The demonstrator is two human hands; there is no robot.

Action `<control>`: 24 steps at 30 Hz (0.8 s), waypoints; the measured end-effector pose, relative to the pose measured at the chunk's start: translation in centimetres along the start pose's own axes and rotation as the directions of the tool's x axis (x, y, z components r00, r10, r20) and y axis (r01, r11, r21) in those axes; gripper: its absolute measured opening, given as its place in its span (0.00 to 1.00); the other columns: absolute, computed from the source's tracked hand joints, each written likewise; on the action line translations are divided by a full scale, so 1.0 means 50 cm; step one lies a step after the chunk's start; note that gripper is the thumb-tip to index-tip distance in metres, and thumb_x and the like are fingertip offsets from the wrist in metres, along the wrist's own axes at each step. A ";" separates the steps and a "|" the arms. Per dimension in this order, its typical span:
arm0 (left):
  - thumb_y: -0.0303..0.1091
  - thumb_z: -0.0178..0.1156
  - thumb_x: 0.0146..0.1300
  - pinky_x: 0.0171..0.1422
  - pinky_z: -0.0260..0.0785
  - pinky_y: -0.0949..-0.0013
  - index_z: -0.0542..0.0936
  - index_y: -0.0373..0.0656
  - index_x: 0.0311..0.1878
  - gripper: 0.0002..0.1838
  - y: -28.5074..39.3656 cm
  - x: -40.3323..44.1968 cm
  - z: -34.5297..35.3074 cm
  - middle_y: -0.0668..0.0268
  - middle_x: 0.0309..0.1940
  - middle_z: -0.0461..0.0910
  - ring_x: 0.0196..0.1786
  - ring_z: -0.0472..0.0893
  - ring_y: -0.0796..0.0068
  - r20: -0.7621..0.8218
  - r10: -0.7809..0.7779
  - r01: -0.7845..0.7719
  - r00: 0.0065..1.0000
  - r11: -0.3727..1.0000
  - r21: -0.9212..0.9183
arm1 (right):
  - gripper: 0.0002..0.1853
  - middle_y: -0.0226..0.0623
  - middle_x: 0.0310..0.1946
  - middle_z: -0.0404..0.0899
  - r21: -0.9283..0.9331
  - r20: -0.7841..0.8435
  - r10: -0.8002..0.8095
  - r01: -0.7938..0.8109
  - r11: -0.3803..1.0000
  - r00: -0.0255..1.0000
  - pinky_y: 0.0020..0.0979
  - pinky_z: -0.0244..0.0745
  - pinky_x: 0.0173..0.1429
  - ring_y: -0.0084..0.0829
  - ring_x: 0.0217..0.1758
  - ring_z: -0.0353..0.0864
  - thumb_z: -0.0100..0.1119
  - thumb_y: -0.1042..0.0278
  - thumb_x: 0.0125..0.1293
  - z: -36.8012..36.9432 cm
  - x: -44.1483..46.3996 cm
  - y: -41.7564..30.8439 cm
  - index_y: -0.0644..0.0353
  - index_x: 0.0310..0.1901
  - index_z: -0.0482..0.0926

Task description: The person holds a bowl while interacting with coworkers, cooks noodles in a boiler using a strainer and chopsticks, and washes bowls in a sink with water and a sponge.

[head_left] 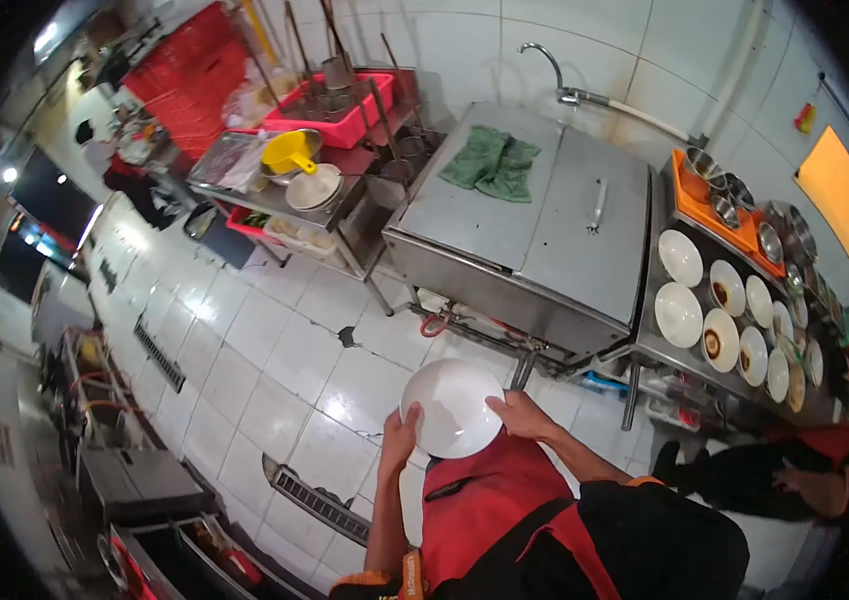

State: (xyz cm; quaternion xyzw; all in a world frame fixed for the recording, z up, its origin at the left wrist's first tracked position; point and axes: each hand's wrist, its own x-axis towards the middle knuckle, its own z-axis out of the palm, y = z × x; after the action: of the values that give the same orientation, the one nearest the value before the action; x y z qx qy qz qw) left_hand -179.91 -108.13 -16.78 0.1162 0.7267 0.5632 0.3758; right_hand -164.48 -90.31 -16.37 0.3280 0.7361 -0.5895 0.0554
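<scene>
Grasping a white bowl [455,408] by its rim with both hands: clasping its left edge with the left hand [402,432] and its right edge with the right hand [527,415], laying both thumbs over the rim. Holding it between the hands, just in front of a red apron [485,500], showing its inside upward. Facing a steel unit [585,255] beyond the hands, topped with a green cloth [492,163], and a tap [557,75] behind that. Having, well right of the right hand, a counter [683,358] with other bowls [723,340], some stained dark inside, and an orange tray [685,190] with metal pots [703,168]. Having a co-worker's hand [811,487] farther right and nearer. Seeing, well beyond the left hand, a yellow colander [288,152] near stacked bowls [315,188].
</scene>
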 end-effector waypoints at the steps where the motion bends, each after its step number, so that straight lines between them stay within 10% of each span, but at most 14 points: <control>1: 0.43 0.48 0.66 0.38 0.68 0.73 0.75 0.32 0.45 0.20 0.031 0.031 -0.020 0.64 0.32 0.78 0.34 0.75 0.78 0.080 -0.019 0.019 0.997 1.000 -0.003 | 0.20 0.31 0.17 0.72 0.009 -0.018 0.028 -0.028 1.000 0.999 0.26 0.67 0.20 0.21 0.16 0.69 0.44 0.55 0.66 0.008 0.003 -0.023 0.68 0.32 0.75; 8: 0.41 0.54 0.62 0.45 0.67 0.73 0.71 0.35 0.53 0.22 0.128 0.248 -0.083 0.65 0.39 0.77 0.40 0.75 0.76 0.328 -0.091 0.143 0.940 0.980 -0.139 | 0.19 0.33 0.20 0.74 0.269 -0.150 0.175 -0.131 0.954 0.973 0.26 0.66 0.20 0.22 0.15 0.69 0.43 0.57 0.67 0.023 0.111 -0.148 0.68 0.39 0.74; 19: 0.41 0.48 0.65 0.29 0.60 0.69 0.74 0.33 0.30 0.18 0.350 0.505 -0.345 0.67 0.17 0.71 0.25 0.68 0.79 -0.107 0.230 -0.212 0.967 0.965 0.155 | 0.22 0.33 0.21 0.74 0.357 0.046 -0.112 0.089 0.930 0.993 0.21 0.67 0.23 0.19 0.18 0.70 0.42 0.52 0.68 0.039 0.459 -0.421 0.68 0.42 0.73; 21: 0.40 0.48 0.65 0.33 0.64 0.67 0.75 0.29 0.32 0.19 0.400 0.590 -0.424 0.61 0.24 0.76 0.27 0.72 0.74 -0.334 0.345 -0.215 0.877 0.904 0.370 | 0.20 0.29 0.25 0.72 0.338 0.039 -0.277 0.248 0.908 0.960 0.18 0.63 0.23 0.15 0.19 0.67 0.39 0.56 0.70 0.041 0.511 -0.499 0.65 0.52 0.67; 24: 0.36 0.45 0.65 0.40 0.67 0.66 0.74 0.27 0.42 0.18 0.540 0.789 -0.548 0.57 0.30 0.78 0.34 0.75 0.71 -0.364 0.302 -0.253 0.881 0.951 0.176 | 0.19 0.29 0.25 0.72 0.336 0.061 -0.285 0.249 0.908 0.957 0.20 0.67 0.29 0.16 0.23 0.68 0.42 0.57 0.69 0.033 0.565 -0.592 0.62 0.54 0.68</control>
State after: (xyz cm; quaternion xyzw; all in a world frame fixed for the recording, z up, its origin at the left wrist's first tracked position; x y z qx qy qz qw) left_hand -232.57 -95.65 -6.40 0.1289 0.7956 0.5770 0.1325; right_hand -203.23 -82.67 -5.47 0.1962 0.6627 -0.7216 -0.0405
